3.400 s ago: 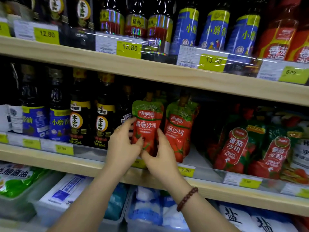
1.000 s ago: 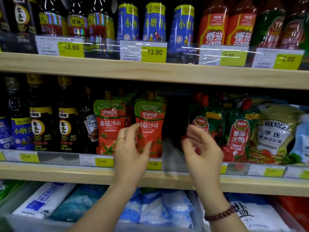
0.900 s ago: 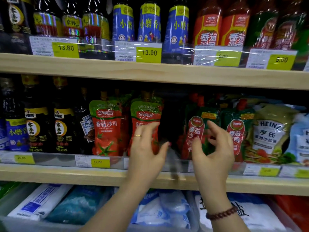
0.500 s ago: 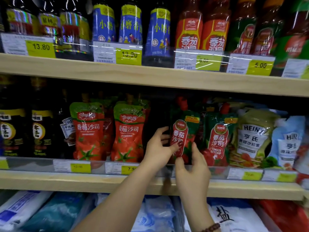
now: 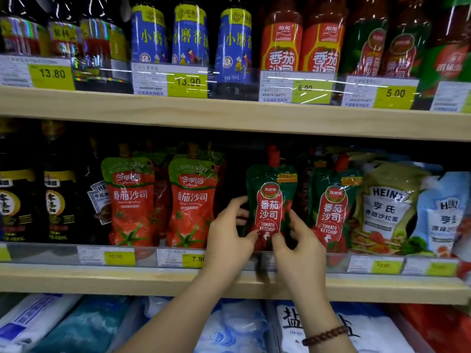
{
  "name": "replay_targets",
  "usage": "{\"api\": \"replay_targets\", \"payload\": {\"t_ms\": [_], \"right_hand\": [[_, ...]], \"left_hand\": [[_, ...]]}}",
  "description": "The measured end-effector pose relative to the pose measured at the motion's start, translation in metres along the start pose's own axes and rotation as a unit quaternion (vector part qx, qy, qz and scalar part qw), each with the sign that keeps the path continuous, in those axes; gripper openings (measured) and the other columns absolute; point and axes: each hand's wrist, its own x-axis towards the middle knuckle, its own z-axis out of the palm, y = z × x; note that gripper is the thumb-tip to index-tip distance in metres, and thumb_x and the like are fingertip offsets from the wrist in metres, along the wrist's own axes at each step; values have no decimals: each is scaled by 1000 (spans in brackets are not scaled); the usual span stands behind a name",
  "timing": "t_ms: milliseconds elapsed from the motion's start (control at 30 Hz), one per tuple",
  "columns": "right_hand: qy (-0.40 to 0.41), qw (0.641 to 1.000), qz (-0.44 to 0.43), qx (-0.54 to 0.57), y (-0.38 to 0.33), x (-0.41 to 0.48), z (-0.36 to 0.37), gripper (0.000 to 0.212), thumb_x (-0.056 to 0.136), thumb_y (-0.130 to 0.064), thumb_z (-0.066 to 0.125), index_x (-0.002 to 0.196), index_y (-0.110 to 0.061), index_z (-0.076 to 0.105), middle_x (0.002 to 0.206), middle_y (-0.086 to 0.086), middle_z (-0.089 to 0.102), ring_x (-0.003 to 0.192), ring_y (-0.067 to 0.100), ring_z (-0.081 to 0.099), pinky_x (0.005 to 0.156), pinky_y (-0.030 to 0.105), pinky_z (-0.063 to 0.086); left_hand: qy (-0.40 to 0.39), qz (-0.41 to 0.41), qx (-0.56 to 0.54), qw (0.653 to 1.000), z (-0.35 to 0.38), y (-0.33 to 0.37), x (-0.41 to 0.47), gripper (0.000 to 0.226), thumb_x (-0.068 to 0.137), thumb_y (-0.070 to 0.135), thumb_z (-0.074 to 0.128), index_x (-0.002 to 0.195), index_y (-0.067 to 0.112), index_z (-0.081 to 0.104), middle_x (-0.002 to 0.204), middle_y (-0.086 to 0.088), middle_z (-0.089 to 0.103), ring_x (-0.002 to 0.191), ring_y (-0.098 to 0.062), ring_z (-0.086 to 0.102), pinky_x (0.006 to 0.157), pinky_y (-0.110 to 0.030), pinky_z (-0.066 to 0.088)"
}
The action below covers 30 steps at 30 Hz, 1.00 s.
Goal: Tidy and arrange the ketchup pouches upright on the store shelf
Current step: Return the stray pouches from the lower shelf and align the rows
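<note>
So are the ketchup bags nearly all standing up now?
Nearly. The two red pouches stand straight. Both hands, left hand and right hand, are straightening a green pouch. The green pouch beside it leans a little and looks next.

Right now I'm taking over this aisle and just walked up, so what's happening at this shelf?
A person is straightening ketchup pouches on the middle shelf. Both hands hold the lower part of a green-and-red tomato ketchup pouch, the left hand at its left edge, the right hand at its right. It stands upright beside a matching pouch. Two red ketchup pouches already stand upright to the left.
</note>
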Motion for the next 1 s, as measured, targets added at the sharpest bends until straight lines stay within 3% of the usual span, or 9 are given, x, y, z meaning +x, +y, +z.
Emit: {"api": "replay_targets", "payload": {"t_ms": [67, 233, 367, 467, 600, 700, 800, 867, 1000], "right_hand": [[1, 1000, 6, 7, 1, 2, -2, 54, 86, -23, 58, 138, -22, 42, 130, 1, 56, 115, 17, 53, 93, 35, 46], [25, 1000, -11, -8, 3, 2, -1, 52, 86, -23, 60, 136, -22, 45, 125, 0, 60, 108, 14, 56, 82, 24, 42], [23, 1000, -10, -1, 6, 2, -2, 52, 86, -21, 59, 136, -23, 45, 128, -1, 58, 113, 14, 55, 88, 25, 43], [29, 999, -7, 33, 6, 2, -9, 47, 86, -17, 59, 132, -21, 50, 124, -2, 60, 110, 11, 56, 92, 28, 46], [151, 987, -48, 37, 12, 9, -31, 34, 83, -10, 61, 116, -18, 62, 99, -6, 64, 88, -3, 59, 75, 8, 46], [219, 974, -39, 44, 24, 20, -53, 34, 81, -10, 63, 112, -22, 62, 97, -3, 62, 84, 1, 58, 71, 13, 48], [184, 982, 16, 43, 41, 27, -64, 46, 79, -14, 65, 123, -18, 54, 115, 4, 60, 101, 16, 58, 87, 36, 51], [131, 990, 37, 42, 50, 28, -68, 54, 80, -15, 64, 131, -17, 47, 125, 6, 56, 112, 19, 55, 96, 42, 47], [58, 997, 20, 46, 57, 31, -71, 51, 82, -19, 62, 131, -24, 49, 122, -10, 57, 110, 7, 53, 93, 28, 43]], "left_hand": [[3, 12, 19, 1000, 2, -1, -3, 66, 70, 17, 77, 126, 35, 46, 96, 17, 59, 92, 2, 56, 74, -14, 46], [-6, 11, 19, 1000, 6, -2, -1, 69, 70, 15, 76, 127, 36, 44, 94, 16, 56, 90, 1, 55, 74, -22, 51], [-9, 15, 19, 1000, 5, -3, -2, 70, 70, 14, 77, 127, 37, 43, 96, 15, 57, 92, 1, 55, 75, -22, 51], [4, 21, 25, 999, 3, -2, -2, 70, 70, 15, 77, 129, 34, 44, 108, 10, 54, 99, 0, 52, 82, -22, 50], [71, 94, 10, 993, 11, 11, -11, 58, 75, 18, 75, 124, 32, 47, 113, 21, 42, 108, 10, 45, 88, -9, 44], [34, 144, -17, 989, 31, 31, -20, 49, 79, 19, 69, 123, 31, 51, 120, 24, 45, 112, 5, 48, 91, -13, 44], [-51, 134, -40, 989, 57, 45, -25, 59, 80, 12, 67, 131, 33, 48, 128, 23, 46, 121, 8, 41, 102, -21, 41], [-81, 88, -62, 991, 73, 50, -26, 67, 80, 7, 66, 135, 37, 42, 135, 18, 43, 125, 8, 37, 106, -23, 38], [-79, 31, -33, 996, 94, 52, -24, 80, 81, 2, 63, 141, 40, 28, 143, 8, 39, 131, -6, 37, 109, -30, 36]]}}
